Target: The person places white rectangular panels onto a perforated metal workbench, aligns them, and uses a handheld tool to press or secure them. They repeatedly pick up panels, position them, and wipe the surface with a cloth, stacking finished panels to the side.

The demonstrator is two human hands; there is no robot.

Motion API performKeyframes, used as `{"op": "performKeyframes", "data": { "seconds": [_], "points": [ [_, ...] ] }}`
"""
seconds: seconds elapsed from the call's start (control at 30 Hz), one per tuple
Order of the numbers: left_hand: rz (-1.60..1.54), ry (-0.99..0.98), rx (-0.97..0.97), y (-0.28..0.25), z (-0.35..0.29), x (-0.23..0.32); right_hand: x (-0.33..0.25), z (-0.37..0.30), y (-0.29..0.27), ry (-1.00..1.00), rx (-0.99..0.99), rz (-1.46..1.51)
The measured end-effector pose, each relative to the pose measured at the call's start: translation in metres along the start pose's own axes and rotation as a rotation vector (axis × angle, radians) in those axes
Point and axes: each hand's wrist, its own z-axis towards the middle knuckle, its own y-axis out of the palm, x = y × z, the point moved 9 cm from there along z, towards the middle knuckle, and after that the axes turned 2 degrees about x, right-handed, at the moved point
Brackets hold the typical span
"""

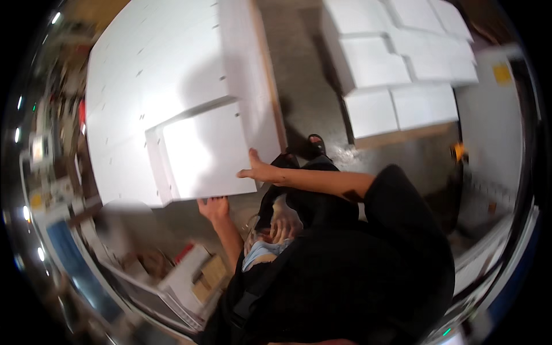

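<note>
A block of white sheets or boards (210,152) sits at the near right corner of a large white stack (155,63), its top a little lower than the sheets around it. My left hand (215,209) is at the block's near edge, fingers curled against it and their tips partly hidden by it. Over the block's right near corner lies my right hand (263,169), its thumb and forefinger spread apart on the edge. Whether the block is lifted or resting cannot be made out.
Another group of white stacks (374,60) stands on a brown base (405,135) at the far right. A grey machine panel (491,115) rises beyond it. Cardboard pieces (210,279) lie in a box at the lower left. My sandalled foot (317,144) is between the stacks.
</note>
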Motion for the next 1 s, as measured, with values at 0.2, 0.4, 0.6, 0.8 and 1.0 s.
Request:
{"op": "performKeyframes", "data": {
  "seconds": [0.2,0.4,0.6,0.8,1.0],
  "points": [
    [-0.002,-0.041,0.045,0.012,-0.014,-0.006,-0.002,-0.023,-0.015,0.308,0.15,0.003],
    [0.566,0.03,-0.174,-0.053,-0.001,-0.035,0.018,-0.06,-0.042,0.187,0.222,0.176],
    [1.441,-0.235,-0.507,-0.124,0.011,-0.129,0.044,-0.108,-0.059,0.098,0.272,0.246],
    [2.03,-0.192,-0.993,-0.089,0.002,-0.247,0.043,-0.228,-0.155,-0.116,0.479,0.035],
    [2.101,0.048,-1.447,0.016,-0.02,-0.386,0.06,-0.426,-0.295,-0.235,0.85,0.265]
  ]
}}
